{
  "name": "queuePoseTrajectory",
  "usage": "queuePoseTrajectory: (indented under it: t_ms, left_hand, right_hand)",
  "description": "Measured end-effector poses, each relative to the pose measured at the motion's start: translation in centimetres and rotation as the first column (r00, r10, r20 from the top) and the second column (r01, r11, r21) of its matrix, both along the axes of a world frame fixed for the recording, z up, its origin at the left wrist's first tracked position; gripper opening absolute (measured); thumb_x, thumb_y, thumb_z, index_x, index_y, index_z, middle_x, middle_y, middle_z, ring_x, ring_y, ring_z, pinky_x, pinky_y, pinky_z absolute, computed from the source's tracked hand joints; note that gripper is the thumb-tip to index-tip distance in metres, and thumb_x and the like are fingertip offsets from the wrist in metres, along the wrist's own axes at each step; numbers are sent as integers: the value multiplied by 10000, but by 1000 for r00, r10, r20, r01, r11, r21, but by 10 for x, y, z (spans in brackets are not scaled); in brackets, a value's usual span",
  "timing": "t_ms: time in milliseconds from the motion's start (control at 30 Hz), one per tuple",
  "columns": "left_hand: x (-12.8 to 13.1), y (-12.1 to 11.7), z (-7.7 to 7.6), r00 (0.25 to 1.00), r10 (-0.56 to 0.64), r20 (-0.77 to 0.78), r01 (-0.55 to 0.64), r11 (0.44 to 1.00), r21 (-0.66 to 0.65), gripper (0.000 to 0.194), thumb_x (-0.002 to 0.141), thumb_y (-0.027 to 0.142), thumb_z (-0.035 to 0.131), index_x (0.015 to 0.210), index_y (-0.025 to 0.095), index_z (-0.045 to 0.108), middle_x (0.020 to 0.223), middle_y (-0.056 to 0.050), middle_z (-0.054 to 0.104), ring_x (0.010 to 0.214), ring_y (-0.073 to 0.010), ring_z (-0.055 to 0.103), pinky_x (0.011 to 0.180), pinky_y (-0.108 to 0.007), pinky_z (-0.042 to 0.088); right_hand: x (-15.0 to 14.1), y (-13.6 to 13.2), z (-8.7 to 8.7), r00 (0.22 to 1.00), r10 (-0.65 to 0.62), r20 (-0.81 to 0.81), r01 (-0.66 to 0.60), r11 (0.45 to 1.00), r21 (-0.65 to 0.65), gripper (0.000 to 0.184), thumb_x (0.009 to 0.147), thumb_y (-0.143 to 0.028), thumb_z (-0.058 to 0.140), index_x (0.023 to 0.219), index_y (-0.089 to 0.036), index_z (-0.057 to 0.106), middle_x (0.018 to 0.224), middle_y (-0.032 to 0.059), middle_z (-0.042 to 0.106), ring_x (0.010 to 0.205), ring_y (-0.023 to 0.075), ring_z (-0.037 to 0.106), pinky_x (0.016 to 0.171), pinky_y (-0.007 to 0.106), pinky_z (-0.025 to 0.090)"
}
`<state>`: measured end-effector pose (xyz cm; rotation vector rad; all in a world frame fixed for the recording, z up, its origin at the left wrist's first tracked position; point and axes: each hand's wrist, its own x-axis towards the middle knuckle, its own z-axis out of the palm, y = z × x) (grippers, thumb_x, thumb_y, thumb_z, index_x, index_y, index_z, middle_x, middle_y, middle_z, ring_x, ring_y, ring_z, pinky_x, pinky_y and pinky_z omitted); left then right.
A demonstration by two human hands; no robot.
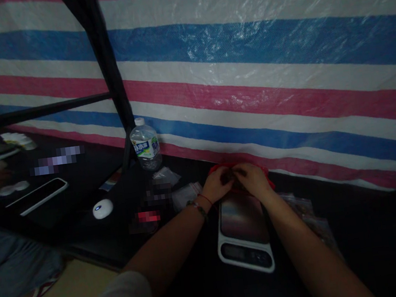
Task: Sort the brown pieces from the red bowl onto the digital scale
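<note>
A white scale (244, 229) lies on the black bench (205, 263), display end nearest. Clear bags (321, 227) lie beside the right forearm. At the scale's far end, the left hand (220, 184) and right hand (252, 178) meet at a red bag (242, 191), fingers curled inward over something dark; whether either grips it, I can't tell. A plastic bottle (146, 145) stands farther left, before a striped sheet (247, 82).

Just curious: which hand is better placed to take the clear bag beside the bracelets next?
Probably the left hand: that clear bag lies close to it, while the right hand is farther away.
</note>
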<state>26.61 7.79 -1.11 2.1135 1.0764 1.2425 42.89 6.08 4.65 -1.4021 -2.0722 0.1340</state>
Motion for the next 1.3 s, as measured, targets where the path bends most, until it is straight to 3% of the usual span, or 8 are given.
queuePoseTrajectory:
  t_ms: [333,600,800,967,1067,1300]
  left_hand:
    - [-1,-3,5,999,8,45,-8,1000,17,459,724,180,655,1168,177,543,1131,-77,643,1059,-211,610,970,-378,486]
    - [-1,-10,11,999,2,34,-2,1000,8,446,734,181,643,1169,176,547,1132,-78,651,1055,-215,618,958,-381,493]
    - [4,-17,32,999,-18,34,16,999,47,481,729,157,637,1198,175,533,1156,-82,639,1081,-214,605,974,-377,481]
    - [0,-45,57,971,-231,-59,233,972,34,572,744,209,657,1282,169,468,1176,-95,645,1032,-192,636,921,-329,503]
    - [-9,-68,63,917,-352,-186,354,935,-25,588,766,248,655,1314,184,450,1078,-67,693,976,-183,660,893,-313,500]
    - [-21,-103,52,858,-333,-390,325,942,-88,655,695,262,727,1309,200,507,1073,-84,694,995,-239,646,899,-348,487]
  right_hand:
    - [-1,-6,11,999,31,35,-28,997,-74,280,827,-115,544,1009,-223,727,1019,58,726,961,209,658,899,359,488]
    - [4,-3,10,996,57,66,-53,997,-61,223,818,-112,545,897,-201,734,952,65,725,898,205,659,866,349,489]
    - [14,-13,36,1000,-3,-15,3,1000,6,233,840,-142,523,958,-174,722,991,89,718,938,213,649,883,360,488]
    - [26,-27,62,992,-62,-113,67,997,36,221,845,-211,536,950,-195,729,975,72,726,908,211,659,861,355,502]
    - [29,-35,73,991,-57,-117,62,998,33,223,841,-236,545,953,-206,735,965,66,730,892,213,664,853,359,505]
    - [27,-50,86,996,-37,-80,40,999,28,232,861,-282,544,952,-211,745,979,76,733,897,229,667,840,368,503]
